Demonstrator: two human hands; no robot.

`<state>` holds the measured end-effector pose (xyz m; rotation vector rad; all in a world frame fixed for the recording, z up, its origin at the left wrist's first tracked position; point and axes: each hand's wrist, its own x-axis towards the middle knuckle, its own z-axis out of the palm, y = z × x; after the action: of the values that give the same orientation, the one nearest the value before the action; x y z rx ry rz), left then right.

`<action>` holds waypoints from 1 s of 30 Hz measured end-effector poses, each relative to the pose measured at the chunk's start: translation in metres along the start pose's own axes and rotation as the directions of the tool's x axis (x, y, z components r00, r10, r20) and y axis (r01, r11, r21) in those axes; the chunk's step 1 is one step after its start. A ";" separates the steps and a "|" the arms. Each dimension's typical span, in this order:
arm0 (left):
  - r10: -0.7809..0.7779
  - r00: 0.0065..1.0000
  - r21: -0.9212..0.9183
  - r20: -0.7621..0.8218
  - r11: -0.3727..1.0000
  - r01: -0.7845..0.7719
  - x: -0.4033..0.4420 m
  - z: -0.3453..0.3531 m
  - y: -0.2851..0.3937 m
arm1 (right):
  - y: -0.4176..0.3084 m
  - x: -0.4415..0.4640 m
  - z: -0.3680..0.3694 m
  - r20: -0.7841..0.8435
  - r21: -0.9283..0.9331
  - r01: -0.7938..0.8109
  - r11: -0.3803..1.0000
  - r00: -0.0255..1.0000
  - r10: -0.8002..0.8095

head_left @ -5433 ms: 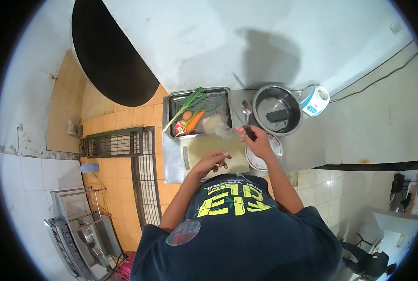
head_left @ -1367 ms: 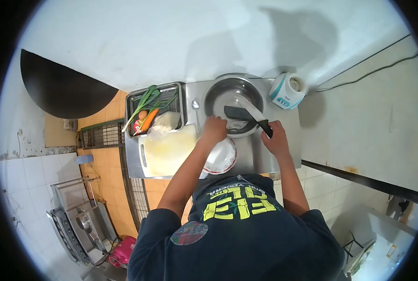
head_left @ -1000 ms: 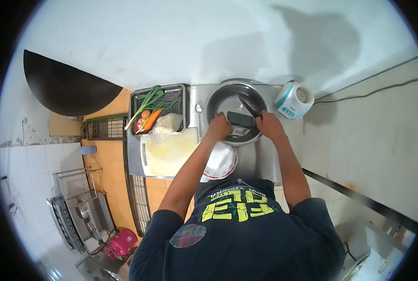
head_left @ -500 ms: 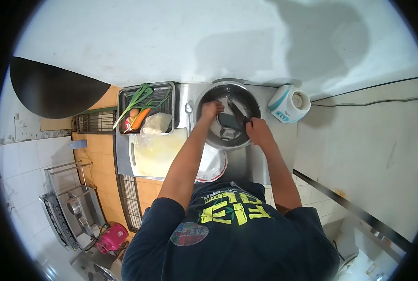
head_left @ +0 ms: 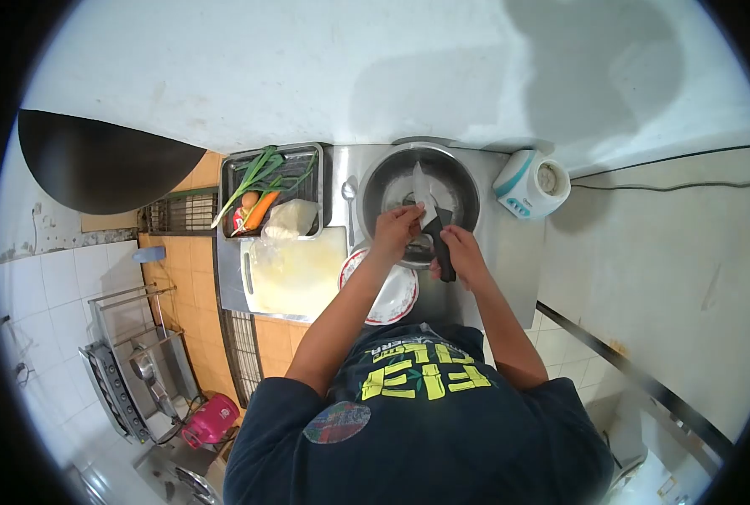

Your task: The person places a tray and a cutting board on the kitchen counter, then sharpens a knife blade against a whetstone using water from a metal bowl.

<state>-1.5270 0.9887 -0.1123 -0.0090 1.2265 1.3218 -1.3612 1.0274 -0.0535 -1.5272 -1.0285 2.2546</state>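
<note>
Over a steel bowl (head_left: pixel 473 189), I hold a knife (head_left: pixel 424 187) with its blade pointing toward the wall. My right hand (head_left: pixel 466 255) is wrapped round its black handle. The fingers of my left hand (head_left: pixel 397 231) are bent together against the blade near the handle. Something dark shows beside the knife in the bowl, partly covered by my hands, and I cannot make out what it is. A white plate with a red rim (head_left: pixel 392 301) lies near the bowl, partly under my left forearm.
Left of the bowl are a spoon (head_left: pixel 349 192), a cutting board (head_left: pixel 295 273) and a dark tray (head_left: pixel 318 168) with green onions (head_left: pixel 257 178), a carrot (head_left: pixel 262 209) and a plastic bag (head_left: pixel 292 219). A white and blue blender base (head_left: pixel 526 187) stands to the right.
The knife has turned from lying tilted low in the bowl to pointing at the wall, its pale blade now showing. Both hands have come closer together and toward my body.
</note>
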 end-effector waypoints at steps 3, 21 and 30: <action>-0.033 0.999 -0.046 0.035 0.998 0.034 -0.001 0.000 0.000 | 0.002 -0.016 0.004 0.012 0.024 0.015 1.000 1.000 -0.015; 0.423 0.903 0.727 -0.079 0.644 -0.238 0.074 -0.022 0.002 | -0.011 -0.030 -0.049 0.013 -0.846 0.347 0.404 0.772 -0.636; 0.107 0.985 0.246 -0.134 0.967 -0.072 0.114 -0.042 -0.013 | -0.016 0.031 -0.066 0.008 -0.867 0.284 0.409 0.829 -0.559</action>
<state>-1.5717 1.0388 -0.2143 0.1260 1.5229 1.2591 -1.3191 1.0840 -0.0791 -1.5059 -2.3058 1.0824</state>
